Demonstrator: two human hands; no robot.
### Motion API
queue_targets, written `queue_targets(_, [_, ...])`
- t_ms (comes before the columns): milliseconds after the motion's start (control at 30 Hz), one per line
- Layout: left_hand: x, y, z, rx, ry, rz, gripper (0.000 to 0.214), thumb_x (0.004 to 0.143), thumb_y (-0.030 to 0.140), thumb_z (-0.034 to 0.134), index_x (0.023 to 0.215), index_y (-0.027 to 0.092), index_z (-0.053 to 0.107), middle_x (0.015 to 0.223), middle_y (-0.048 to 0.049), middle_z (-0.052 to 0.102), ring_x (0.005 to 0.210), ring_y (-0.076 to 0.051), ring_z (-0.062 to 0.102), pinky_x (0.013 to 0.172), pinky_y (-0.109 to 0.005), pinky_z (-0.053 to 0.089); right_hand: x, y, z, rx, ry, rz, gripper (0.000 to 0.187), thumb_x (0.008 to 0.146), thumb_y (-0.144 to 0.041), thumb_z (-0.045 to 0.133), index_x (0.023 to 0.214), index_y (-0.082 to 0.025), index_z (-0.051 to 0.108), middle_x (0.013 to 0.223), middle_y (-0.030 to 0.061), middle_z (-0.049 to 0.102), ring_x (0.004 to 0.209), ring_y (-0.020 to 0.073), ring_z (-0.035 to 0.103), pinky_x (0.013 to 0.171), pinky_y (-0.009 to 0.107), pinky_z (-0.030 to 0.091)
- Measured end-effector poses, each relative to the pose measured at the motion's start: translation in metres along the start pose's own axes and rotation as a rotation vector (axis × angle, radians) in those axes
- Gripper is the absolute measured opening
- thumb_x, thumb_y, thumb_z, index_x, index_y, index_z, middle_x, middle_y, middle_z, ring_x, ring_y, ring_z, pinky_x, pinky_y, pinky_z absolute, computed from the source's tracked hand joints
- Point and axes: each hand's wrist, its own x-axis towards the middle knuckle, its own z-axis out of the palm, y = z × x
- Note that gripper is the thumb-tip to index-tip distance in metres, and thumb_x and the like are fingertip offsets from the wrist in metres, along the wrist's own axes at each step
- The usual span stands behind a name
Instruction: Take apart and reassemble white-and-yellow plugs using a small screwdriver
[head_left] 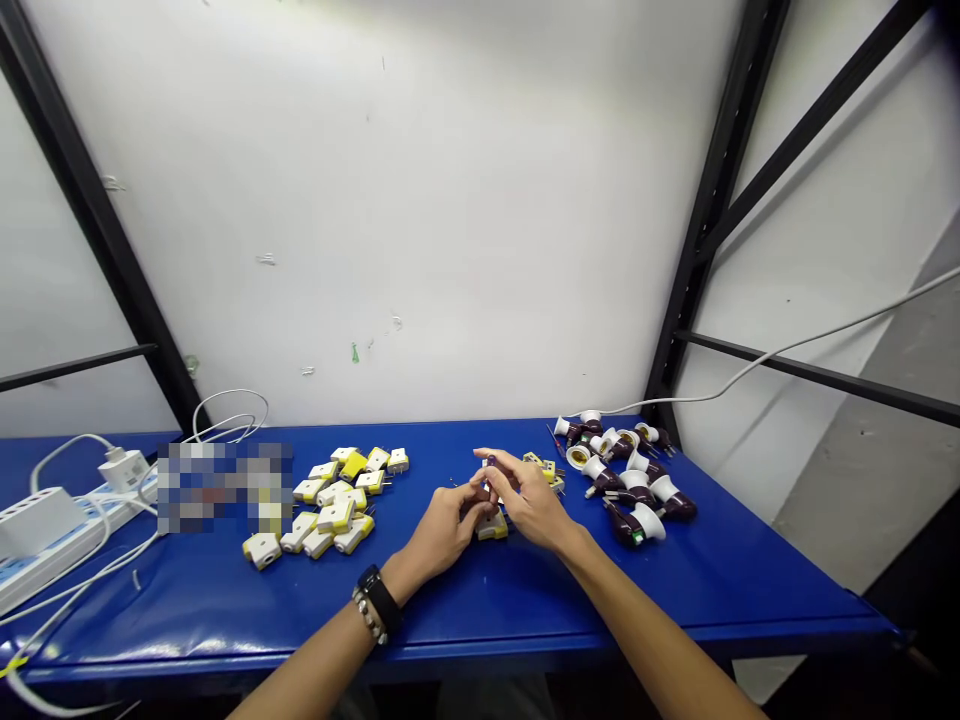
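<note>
My left hand [446, 525] and my right hand [529, 495] meet over the middle of the blue table [442, 600], fingers closed and pinched together. A small dark purple piece [491, 461] pokes up between the fingertips of my right hand; its kind is not clear. Whatever my left fingers grip is mostly covered by both hands. Right below them lies a white-and-yellow plug [493, 526], partly hidden. A few yellow plug parts [553, 470] with metal contacts lie just beyond my right hand.
Several white-and-yellow plugs [335, 513] are spread to the left. Dark purple lamp holders with white sockets [637, 487] are heaped on the right. A white power strip [45, 545] with loose cables lies far left. Black rack posts [694, 250] and a white wall [450, 200] enclose the table.
</note>
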Motion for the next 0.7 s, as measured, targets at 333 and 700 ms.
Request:
queue_targets(333, [-0.002,-0.0018,0.0043,-0.067,0.022,-0.036,0.02,0.093,0.029,0.053,0.089,0.016,0.068,0.078,-0.0029,0.072,0.067,-0.016,0.065,0.064,-0.024,0.05,0.004,-0.0006,0.0069,0.176,0.011,0.037,0.043,0.101,-0.053,0.04,0.113,-0.021,0.066,0.083,0.0023,0.068,0.06,0.0131,0.056,0.058,0.025,0.048])
queue_targets(700, [-0.0014,-0.0023,0.0069,-0.107,0.05,-0.039,0.019,0.092,0.031,0.058,0.091,0.015,0.068,0.084,-0.0046,0.073,0.071,-0.017,0.067,0.065,-0.025,0.052,0.0037,0.0019,0.0095,0.227,0.032,0.032,0.041,0.101,-0.051,0.043,0.117,-0.021,0.066,0.084,0.0008,0.064,0.059,0.0113,0.053,0.057,0.024,0.046])
